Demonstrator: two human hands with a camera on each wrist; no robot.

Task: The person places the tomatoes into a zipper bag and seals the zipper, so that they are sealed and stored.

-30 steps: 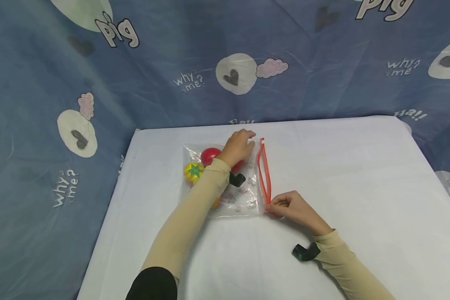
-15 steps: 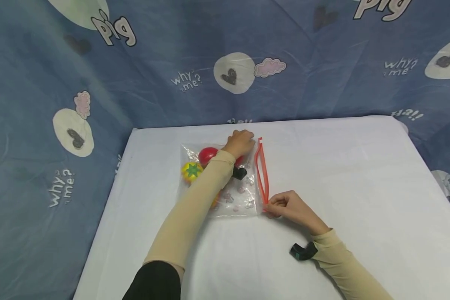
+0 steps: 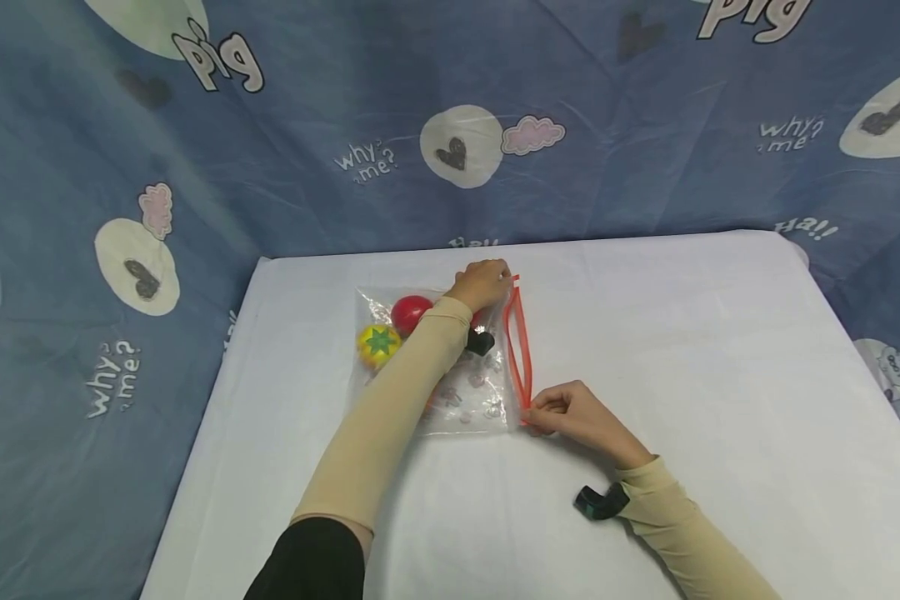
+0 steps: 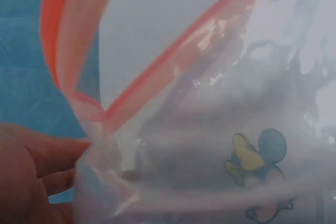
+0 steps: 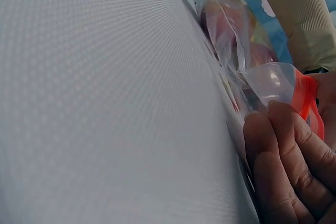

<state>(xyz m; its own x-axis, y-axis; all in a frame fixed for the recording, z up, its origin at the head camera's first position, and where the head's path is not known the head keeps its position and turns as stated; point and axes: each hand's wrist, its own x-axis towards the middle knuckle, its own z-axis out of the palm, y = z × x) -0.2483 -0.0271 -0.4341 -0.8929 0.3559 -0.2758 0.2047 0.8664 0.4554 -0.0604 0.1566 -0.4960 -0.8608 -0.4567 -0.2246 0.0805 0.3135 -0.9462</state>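
A clear zip bag with a red zip strip lies on the white table. Through its plastic show a red round thing and a yellow one with a green star-shaped top; my left forearm hides part of the contents. At the far end of the bag's mouth, my left hand pinches the plastic beside the strip, as the left wrist view shows. My right hand pinches the strip's near end. The mouth gapes between the two hands, and a cartoon print decorates the plastic.
White cloth covers the table. Behind it hangs a blue printed curtain, which also runs down the left side. Black wrist cameras are worn on both sleeves, the right one close above the cloth.
My left hand's fingers have come down from loosely spread to closing on the bag's far corner. The right hand keeps its pinch at the near end. The head view has shifted slightly.
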